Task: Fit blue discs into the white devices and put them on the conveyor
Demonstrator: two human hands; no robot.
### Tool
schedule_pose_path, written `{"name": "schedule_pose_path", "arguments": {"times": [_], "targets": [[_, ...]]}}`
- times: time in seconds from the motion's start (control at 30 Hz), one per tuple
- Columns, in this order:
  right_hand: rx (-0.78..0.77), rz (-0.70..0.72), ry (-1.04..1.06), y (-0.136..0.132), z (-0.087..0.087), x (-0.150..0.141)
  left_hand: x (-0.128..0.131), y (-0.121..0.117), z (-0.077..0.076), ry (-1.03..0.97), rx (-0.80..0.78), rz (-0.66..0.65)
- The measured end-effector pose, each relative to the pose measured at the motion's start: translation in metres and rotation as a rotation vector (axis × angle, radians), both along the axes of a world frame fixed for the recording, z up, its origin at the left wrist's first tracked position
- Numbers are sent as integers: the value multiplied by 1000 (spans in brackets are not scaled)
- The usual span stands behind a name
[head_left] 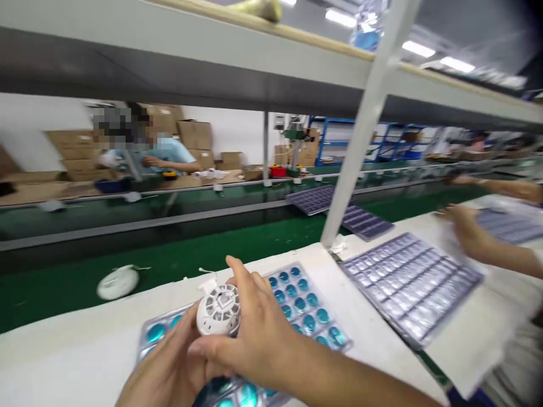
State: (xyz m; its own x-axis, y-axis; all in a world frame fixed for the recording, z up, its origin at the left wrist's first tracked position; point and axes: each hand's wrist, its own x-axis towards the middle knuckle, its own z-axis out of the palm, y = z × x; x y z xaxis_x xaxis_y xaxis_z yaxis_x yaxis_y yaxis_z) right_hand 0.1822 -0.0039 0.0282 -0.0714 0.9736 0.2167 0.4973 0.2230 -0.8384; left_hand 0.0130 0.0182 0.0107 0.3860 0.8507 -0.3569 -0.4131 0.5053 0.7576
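A small white round plastic housing point(218, 319) with a ring of slots on its face is between my hands, above the tray. My left hand point(173, 362) cups it from the left and below. From the other side my right hand point(258, 322) grips it, thumb across the near edge and index finger raised behind. A little white tab sticks out at its upper left. Beneath lies a clear plastic tray point(345, 343) with rows of shiny blue discs point(300, 305), partly covered by my hands and forearm.
A green conveyor belt point(254, 246) runs behind the white worktop point(63, 356), carrying another white round piece point(117, 282). Compartment trays point(413, 282) lie to the right, near a co-worker's hands point(466, 229). A slanted white post point(356, 130) supports the overhead shelf point(190, 53). Another person point(169, 151) works across the belt.
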Motion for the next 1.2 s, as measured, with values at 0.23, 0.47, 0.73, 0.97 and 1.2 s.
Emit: {"name": "schedule_pose_path", "arguments": {"times": [0.23,0.47,0.73,0.97,1.2], "targets": [[16,153,-277,78,-8,-31,-46,43,16,-73,220,437],[-96,375,-679,97,-42,-59,-61,46,11,-86,200,503],[-38,331,-379,67,-12,-34,-47,34,1,4,250,354],[-52,306,283,31,-6,-35,-35,23,-8,17,256,207],[133,286,155,32,-8,-44,-32,15,-5,44,248,169]]}}
